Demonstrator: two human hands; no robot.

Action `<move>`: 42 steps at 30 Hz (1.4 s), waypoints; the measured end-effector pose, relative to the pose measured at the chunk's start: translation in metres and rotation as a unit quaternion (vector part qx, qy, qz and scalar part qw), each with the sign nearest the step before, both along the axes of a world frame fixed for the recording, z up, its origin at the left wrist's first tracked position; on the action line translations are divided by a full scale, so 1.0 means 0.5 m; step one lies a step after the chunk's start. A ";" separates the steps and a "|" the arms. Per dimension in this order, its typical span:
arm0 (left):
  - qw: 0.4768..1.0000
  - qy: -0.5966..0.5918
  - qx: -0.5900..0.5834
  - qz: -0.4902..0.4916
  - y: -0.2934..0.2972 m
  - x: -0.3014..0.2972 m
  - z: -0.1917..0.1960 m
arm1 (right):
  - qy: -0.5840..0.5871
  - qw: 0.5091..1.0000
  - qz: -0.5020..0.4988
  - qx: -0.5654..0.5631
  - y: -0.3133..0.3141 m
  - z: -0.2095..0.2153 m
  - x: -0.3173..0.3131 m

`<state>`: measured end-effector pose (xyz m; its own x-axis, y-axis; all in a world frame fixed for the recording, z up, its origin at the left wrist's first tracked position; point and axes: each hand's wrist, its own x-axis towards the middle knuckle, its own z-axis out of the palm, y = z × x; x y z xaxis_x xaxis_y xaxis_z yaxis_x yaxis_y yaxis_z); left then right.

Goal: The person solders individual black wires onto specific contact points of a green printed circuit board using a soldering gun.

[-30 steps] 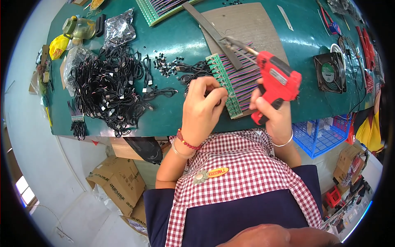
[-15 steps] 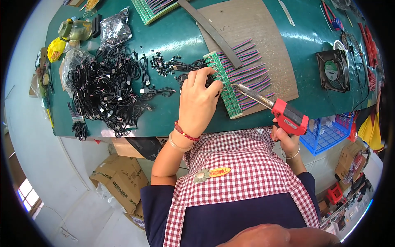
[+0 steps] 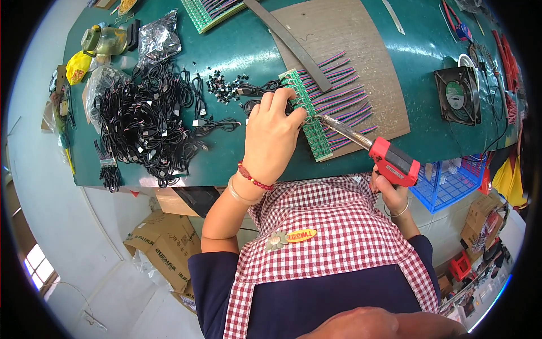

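A long green circuit board panel lies on a brown board, with rows of multicoloured wires running off its right side. My right hand grips a red and black soldering gun, its metal tip pointing left at the panel's pads. My left hand is bent over the panel's left edge, thumb and fingers pinched near the tip. A black cable runs to the panel beside these fingers; what they pinch is hidden. A grey metal bar lies across the wires.
A big heap of black cables lies at left, beside small black connectors and a silver bag. Another green panel lies at the far edge. A black fan stands at right, above a blue basket.
The soldering gun and my right hand have shifted slightly left and down. My left forearm has moved a little left, while its fingers stay at the panel.
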<state>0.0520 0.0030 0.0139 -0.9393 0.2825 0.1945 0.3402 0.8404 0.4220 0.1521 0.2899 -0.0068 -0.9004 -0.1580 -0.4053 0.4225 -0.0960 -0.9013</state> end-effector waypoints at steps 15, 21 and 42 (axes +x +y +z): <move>0.999 -0.030 -0.015 0.009 0.009 -0.003 0.013 | 0.083 0.994 0.039 0.067 -0.002 0.005 0.009; 0.999 -0.036 -0.011 0.009 0.010 -0.003 0.014 | 0.079 0.991 0.049 0.099 -0.003 -0.003 0.017; 0.999 -0.031 -0.015 0.015 0.013 -0.002 0.012 | 0.034 0.998 0.017 0.053 0.005 0.011 0.023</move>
